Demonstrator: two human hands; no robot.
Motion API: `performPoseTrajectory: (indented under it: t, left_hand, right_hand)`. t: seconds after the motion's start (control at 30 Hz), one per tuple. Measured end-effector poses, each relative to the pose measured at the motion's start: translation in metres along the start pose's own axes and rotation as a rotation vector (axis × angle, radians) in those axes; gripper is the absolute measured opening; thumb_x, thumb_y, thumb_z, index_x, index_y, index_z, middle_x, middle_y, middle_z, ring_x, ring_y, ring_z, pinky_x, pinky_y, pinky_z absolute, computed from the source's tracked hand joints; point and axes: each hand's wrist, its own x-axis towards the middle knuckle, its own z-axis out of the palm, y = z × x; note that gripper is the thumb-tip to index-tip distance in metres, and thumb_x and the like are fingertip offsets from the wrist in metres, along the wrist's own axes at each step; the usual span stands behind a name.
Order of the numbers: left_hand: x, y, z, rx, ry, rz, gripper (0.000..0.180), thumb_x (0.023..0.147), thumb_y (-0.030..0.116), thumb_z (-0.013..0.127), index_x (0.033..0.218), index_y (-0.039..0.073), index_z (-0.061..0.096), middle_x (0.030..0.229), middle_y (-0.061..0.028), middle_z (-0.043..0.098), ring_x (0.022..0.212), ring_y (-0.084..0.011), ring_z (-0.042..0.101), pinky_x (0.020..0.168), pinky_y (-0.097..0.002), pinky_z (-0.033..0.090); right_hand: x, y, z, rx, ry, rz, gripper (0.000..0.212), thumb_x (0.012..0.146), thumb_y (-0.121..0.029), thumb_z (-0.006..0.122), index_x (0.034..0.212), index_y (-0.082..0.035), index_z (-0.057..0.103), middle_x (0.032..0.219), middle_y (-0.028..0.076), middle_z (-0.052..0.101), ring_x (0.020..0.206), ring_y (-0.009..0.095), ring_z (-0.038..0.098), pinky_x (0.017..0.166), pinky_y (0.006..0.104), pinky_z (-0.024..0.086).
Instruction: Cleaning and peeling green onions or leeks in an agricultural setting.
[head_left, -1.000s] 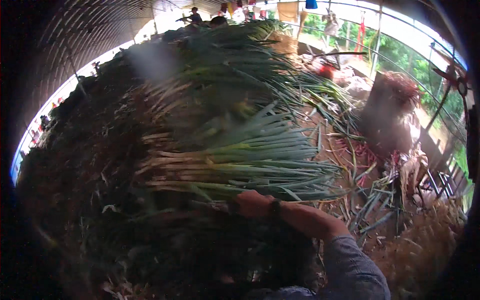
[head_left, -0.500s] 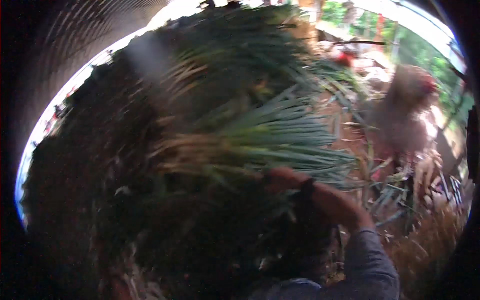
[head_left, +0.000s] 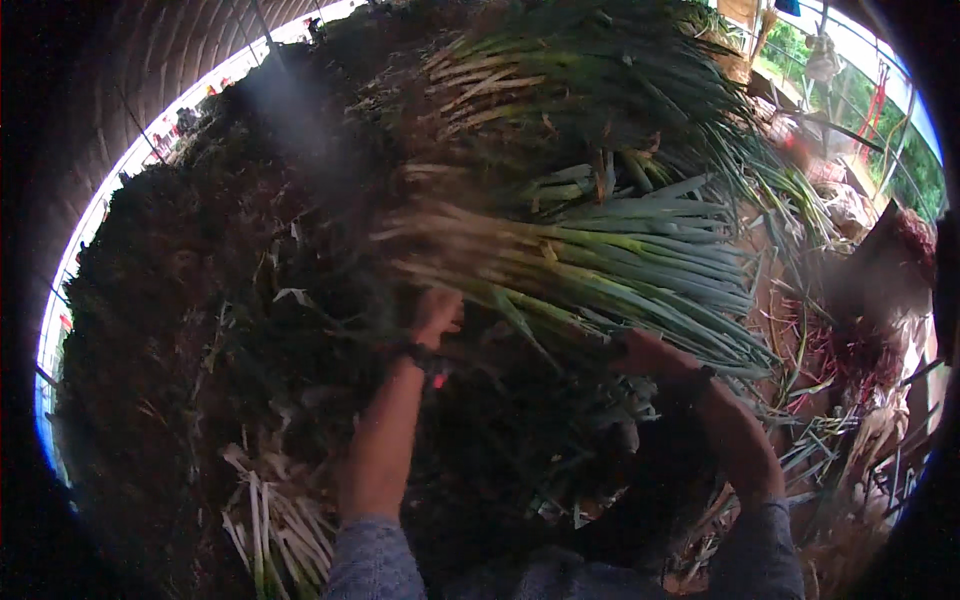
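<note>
A thick bundle of long green onions (head_left: 620, 255) lies crosswise before me, blurred pale root ends to the left and green leaves fanning right. My left hand (head_left: 438, 312) is closed at the near edge of the pale ends, its fingertips partly hidden; a dark band with a small red light circles that wrist. Under the leaf side, my right hand (head_left: 650, 352) is curled against the near edge of the bundle, its fingers mostly in shadow. More green onions (head_left: 490, 85) lie just beyond, pale ends also to the left.
A dark, leafy heap (head_left: 180, 300) fills the left side. Loose pale-stemmed onions (head_left: 275, 525) lie near my left forearm. At right are red strings (head_left: 815, 360), cut leaf scraps (head_left: 815, 445) and a dark reddish bundle (head_left: 890, 270). Curved ribbed sheeting (head_left: 180, 50) rises at upper left.
My left arm has come into clear view, its hand at the pale ends. The onion bundle and my right hand appear farther right in the picture; the view itself has also shifted.
</note>
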Motion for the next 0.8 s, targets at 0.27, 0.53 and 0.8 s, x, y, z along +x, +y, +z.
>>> performPoseTrajectory:
  t: [0.27, 0.53, 0.8]
  left_hand:
    - [0.087, -0.125, 0.036, 0.81, 0.161, 0.491, 0.071, 0.092, 0.005, 0.062, 0.154, 0.009, 0.027, 0.15, -0.0147, 0.042, 0.136, -0.0331, 0.042, 0.112, -0.0441, 0.037]
    - [0.017, -0.094, 0.061, 0.198, -0.1, 0.732, 0.068, 0.09, -0.008, 0.057, 0.152, 0.009, 0.032, 0.15, -0.0128, 0.042, 0.135, -0.0272, 0.044, 0.111, -0.0401, 0.037]
    - [-0.046, -0.119, 0.054, -0.49, -0.342, 0.206, 0.047, 0.099, 0.019, 0.059, 0.144, 0.012, 0.045, 0.14, -0.004, 0.049, 0.118, -0.0182, 0.056, 0.099, -0.0348, 0.046]
  right_hand:
    - [-0.003, 0.032, 0.014, 0.258, 0.032, -0.156, 0.037, 0.088, -0.026, 0.065, 0.118, -0.005, 0.063, 0.1, 0.018, 0.07, 0.085, 0.029, 0.069, 0.073, 0.0414, 0.052]
    - [-0.028, -0.014, -0.021, -0.027, 0.14, 0.08, 0.033, 0.082, -0.026, 0.071, 0.107, -0.005, 0.067, 0.088, 0.018, 0.068, 0.08, 0.039, 0.065, 0.07, 0.0435, 0.051]
    - [-0.021, -0.01, 0.006, -0.237, -0.01, -0.133, 0.028, 0.082, -0.021, 0.067, 0.106, -0.006, 0.069, 0.084, 0.02, 0.068, 0.076, 0.035, 0.066, 0.069, 0.0442, 0.052]
